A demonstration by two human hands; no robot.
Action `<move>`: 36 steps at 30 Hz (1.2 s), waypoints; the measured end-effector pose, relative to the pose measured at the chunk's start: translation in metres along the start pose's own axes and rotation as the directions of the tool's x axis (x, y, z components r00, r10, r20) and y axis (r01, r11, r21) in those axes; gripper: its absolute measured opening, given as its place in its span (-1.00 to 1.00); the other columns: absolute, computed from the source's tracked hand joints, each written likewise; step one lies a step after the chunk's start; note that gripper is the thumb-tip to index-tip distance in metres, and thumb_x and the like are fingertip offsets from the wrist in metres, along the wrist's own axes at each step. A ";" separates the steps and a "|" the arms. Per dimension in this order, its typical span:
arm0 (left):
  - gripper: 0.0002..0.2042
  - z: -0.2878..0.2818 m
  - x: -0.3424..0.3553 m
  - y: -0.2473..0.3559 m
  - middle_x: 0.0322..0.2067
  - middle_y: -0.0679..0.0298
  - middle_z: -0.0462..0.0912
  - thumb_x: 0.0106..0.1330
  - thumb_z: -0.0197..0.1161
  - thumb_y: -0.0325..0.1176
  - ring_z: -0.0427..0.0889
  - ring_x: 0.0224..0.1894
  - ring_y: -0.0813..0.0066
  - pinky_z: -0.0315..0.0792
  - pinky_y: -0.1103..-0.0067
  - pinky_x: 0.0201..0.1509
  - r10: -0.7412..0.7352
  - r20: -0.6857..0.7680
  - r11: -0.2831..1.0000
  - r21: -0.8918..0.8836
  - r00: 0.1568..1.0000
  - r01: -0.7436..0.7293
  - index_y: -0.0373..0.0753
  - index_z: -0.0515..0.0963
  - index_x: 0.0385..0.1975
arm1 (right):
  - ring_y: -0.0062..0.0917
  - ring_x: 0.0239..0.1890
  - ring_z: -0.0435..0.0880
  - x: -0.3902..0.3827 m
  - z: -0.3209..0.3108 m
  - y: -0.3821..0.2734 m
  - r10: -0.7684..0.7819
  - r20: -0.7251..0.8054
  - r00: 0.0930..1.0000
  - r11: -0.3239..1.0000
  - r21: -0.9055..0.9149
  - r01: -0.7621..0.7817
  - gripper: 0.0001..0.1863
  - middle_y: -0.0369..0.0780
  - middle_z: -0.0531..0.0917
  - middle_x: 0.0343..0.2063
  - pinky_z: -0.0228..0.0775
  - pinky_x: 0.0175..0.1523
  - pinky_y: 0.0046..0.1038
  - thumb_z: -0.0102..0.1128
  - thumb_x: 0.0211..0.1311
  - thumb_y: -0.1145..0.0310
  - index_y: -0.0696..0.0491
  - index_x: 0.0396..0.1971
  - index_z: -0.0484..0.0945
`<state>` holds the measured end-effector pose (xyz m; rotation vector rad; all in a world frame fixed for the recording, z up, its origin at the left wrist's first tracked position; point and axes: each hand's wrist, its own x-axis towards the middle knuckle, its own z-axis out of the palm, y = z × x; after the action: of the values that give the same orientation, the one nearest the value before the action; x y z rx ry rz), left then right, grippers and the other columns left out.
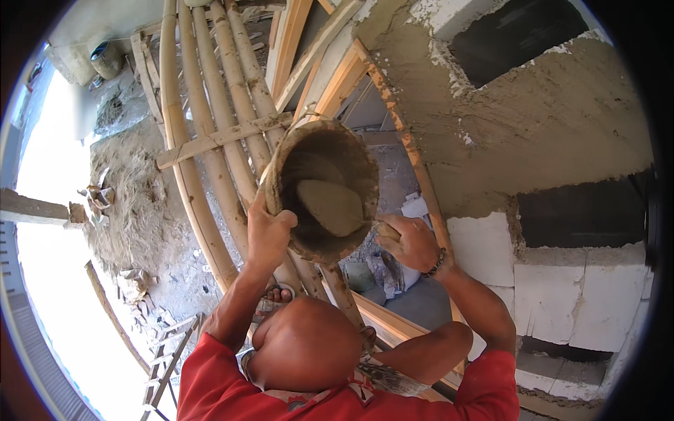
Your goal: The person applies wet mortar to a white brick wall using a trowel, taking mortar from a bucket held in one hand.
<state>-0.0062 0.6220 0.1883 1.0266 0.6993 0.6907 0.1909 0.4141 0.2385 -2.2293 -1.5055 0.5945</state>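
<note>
Nearest the camera is one bucket [324,188], raised mouth-up and tipped a little, with a single lump of grey mortar [331,207] lying in its bottom. The wearer's own hands are not in the picture, so their state cannot be told. The two hands on the bucket belong to a co-worker in a red shirt [225,393] below. The first hand [269,235] is clamped over the rim at the picture's left. The second hand [409,242] is pressed to the bucket's lower side at the right. They are set well apart, probably to steady the load overhead. A beaded band sits on that second wrist.

Beneath the co-worker run four bamboo poles [210,133], side by side and tied across by one wooden slat [217,139], which seem to serve as a standing platform. A sandalled foot [275,295] rests there, likely the co-worker's. To the right stands a wall [554,119] of white blocks, its upper part plastered grey and broken by two dark openings. Far below is bare earth, with one drum [107,59] at the top left.
</note>
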 end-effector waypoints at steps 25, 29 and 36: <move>-0.39 -0.027 -0.008 -0.041 -0.14 0.23 0.63 -0.04 0.08 -0.62 0.60 -0.20 0.49 0.52 0.61 -0.13 -0.110 -0.069 0.989 0.093 0.991 0.117 -0.45 0.44 0.18 | -0.76 -0.54 0.46 -0.043 -0.220 -0.040 0.382 -0.571 0.727 0.900 0.051 -0.433 -0.71 -0.38 0.52 -0.48 0.34 -0.47 -0.60 0.18 0.44 0.26 0.15 -0.02 0.57; -0.44 -0.035 -0.008 -0.058 -0.18 0.22 0.66 -0.03 0.10 -0.62 0.61 -0.22 0.48 0.51 0.61 -0.14 -0.117 -0.080 0.989 0.086 0.990 0.123 -0.45 0.46 0.11 | -0.67 -0.44 0.55 -0.069 -0.154 -0.009 0.469 -0.286 0.835 0.882 0.105 -0.460 -0.66 -0.30 0.59 -0.42 0.41 -0.41 -0.57 0.32 0.32 0.28 0.16 -0.02 0.55; -0.46 -0.049 -0.016 -0.069 -0.17 0.24 0.65 -0.02 0.09 -0.63 0.60 -0.24 0.52 0.49 0.63 -0.18 -0.142 -0.155 0.988 0.038 0.978 0.149 -0.43 0.46 0.11 | -0.40 -0.29 0.68 -0.091 -0.030 0.064 0.608 -0.040 0.793 0.761 0.315 -0.567 -0.64 -0.12 0.67 -0.35 0.53 -0.16 -0.33 0.36 0.26 0.32 0.18 -0.05 0.53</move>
<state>-0.0417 0.6104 0.1108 0.9639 0.9194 0.6311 0.2260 0.3045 0.2412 -2.4263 -0.5630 0.7583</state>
